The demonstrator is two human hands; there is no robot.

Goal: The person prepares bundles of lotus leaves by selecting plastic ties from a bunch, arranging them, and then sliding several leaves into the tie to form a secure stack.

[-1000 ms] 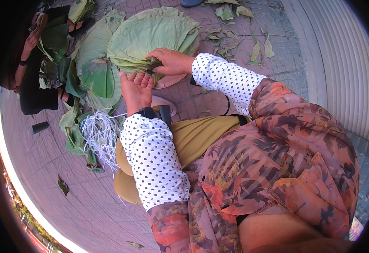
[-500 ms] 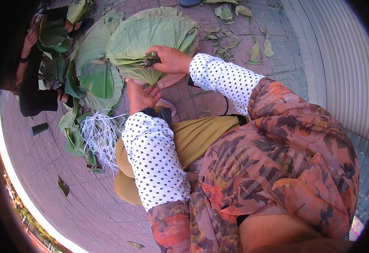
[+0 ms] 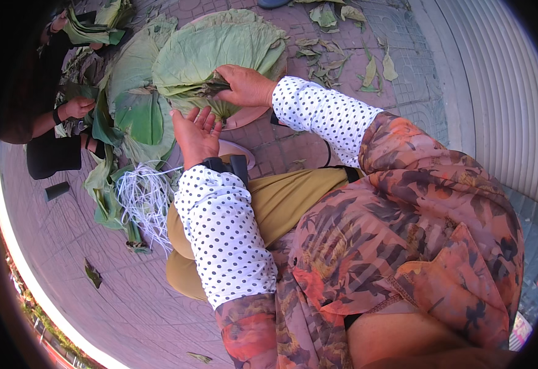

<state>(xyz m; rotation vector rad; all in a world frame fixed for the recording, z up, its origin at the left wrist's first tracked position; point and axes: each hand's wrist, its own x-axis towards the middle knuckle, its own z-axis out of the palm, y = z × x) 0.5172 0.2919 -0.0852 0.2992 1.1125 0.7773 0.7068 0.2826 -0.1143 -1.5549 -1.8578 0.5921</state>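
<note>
A stack of large pale-green dried leaves (image 3: 219,46), like lotus leaves, lies fanned out in front of me on something pink and round. My right hand (image 3: 247,86) is closed on the folded, browned edge of the stack, its thumb below and fingers partly hidden by leaf. Just left of it, my left hand (image 3: 196,135) is palm up with the fingers spread. Its fingertips are by the gathered lower end of the leaves, and nothing lies in the palm. More wide leaves, one with a darker green leaf (image 3: 138,117) on top, lie to the left.
A tangle of white string (image 3: 146,200) lies beside my left knee. At the far left, another person's hand (image 3: 78,107) works among leaves. Leaf scraps (image 3: 327,61) litter the paving beyond my right hand. A ribbed metal shutter (image 3: 508,92) stands to the right.
My left hand has turned more palm up and spread its fingers, shifting slightly left. My right hand keeps its hold on the leaves. The other person's hand has come down toward the leaves.
</note>
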